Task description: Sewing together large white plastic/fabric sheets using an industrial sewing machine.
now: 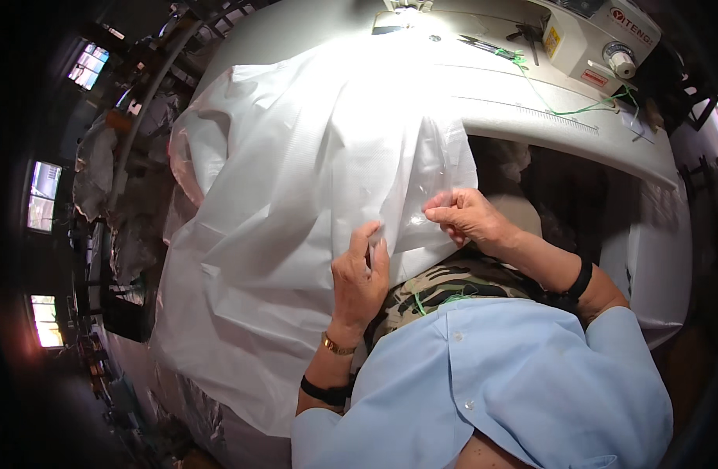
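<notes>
A large white woven plastic sheet (296, 195) drapes over the sewing table and hangs down toward my lap. My left hand (360, 275) pinches the sheet's lower edge, thumb and fingers closed on the fabric. My right hand (468, 216) grips the same edge a little to the right and higher, fingertips pressed together on it. A thin clear film shows at the sheet's edge between the two hands. My camouflage-patterned lap (445, 285) with a bit of green thread lies just below the hands.
A white sewing machine (601, 39) stands at the far right on the pale table (562, 117), with green thread (562, 109) trailing across it. Silvery material piles (132, 211) lie to the left. Windows glow at the far left.
</notes>
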The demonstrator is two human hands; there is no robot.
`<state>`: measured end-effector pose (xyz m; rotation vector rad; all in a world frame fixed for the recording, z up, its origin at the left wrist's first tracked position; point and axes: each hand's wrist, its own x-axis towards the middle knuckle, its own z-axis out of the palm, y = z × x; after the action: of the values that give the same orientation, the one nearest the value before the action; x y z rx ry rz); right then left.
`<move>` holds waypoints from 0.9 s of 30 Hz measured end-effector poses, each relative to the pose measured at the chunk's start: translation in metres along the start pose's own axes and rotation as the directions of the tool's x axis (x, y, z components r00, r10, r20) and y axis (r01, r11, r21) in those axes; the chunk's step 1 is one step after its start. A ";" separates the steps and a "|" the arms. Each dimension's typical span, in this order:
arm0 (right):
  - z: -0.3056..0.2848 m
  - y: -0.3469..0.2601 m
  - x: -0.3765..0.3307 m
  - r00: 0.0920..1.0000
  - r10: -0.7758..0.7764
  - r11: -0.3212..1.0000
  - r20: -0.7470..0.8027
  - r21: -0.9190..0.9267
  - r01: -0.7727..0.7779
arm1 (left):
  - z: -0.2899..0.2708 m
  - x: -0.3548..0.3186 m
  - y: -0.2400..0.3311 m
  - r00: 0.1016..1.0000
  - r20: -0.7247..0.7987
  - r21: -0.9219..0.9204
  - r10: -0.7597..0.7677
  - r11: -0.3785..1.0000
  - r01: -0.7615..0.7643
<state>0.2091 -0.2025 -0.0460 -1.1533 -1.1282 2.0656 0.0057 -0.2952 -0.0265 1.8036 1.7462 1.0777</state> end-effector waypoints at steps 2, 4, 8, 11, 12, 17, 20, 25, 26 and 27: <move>0.010 -0.003 -0.006 0.992 -0.126 0.954 -0.030 -0.278 0.113 | -0.003 0.009 0.003 0.996 -0.076 -0.039 0.046 0.998 -0.049; 0.015 -0.009 -0.020 0.978 -0.209 0.917 0.004 -0.347 0.198 | -0.006 0.016 0.006 0.988 -0.084 -0.044 0.128 0.990 -0.132; 0.026 -0.023 -0.037 0.871 -0.485 0.752 0.083 -0.469 0.464 | -0.010 0.018 0.009 0.983 0.096 -0.248 0.158 0.960 -0.130; 0.035 -0.025 -0.041 0.915 -0.302 0.812 0.267 -0.430 0.394 | -0.007 0.017 0.004 0.967 0.238 -0.352 0.094 0.936 -0.004; 0.039 -0.024 -0.041 0.922 -0.285 0.824 0.264 -0.424 0.376 | -0.004 0.017 0.002 0.966 0.241 -0.351 0.093 0.937 -0.003; 0.049 -0.016 -0.037 0.857 -0.332 0.434 0.394 -0.743 0.510 | 0.010 0.013 -0.007 0.940 0.331 -0.646 -0.088 0.704 0.294; 0.052 -0.014 -0.034 0.841 -0.316 0.342 0.438 -0.775 0.532 | 0.011 0.015 -0.010 0.925 0.317 -0.626 -0.209 0.686 0.370; 0.056 -0.013 -0.031 0.826 -0.257 0.214 0.502 -0.804 0.555 | 0.014 0.026 -0.016 0.925 0.326 -0.588 -0.196 0.724 0.361; 0.054 -0.013 -0.031 0.821 -0.219 0.216 0.527 -0.794 0.568 | 0.015 0.029 -0.016 0.926 0.327 -0.556 -0.188 0.755 0.349; 0.052 -0.014 -0.031 0.806 -0.207 0.226 0.555 -0.774 0.591 | 0.015 0.030 -0.017 0.920 0.334 -0.538 -0.207 0.759 0.366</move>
<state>0.1807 -0.2402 -0.0057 -0.6926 -2.6918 1.0508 0.0038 -0.2606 -0.0409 1.1709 1.2772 1.0491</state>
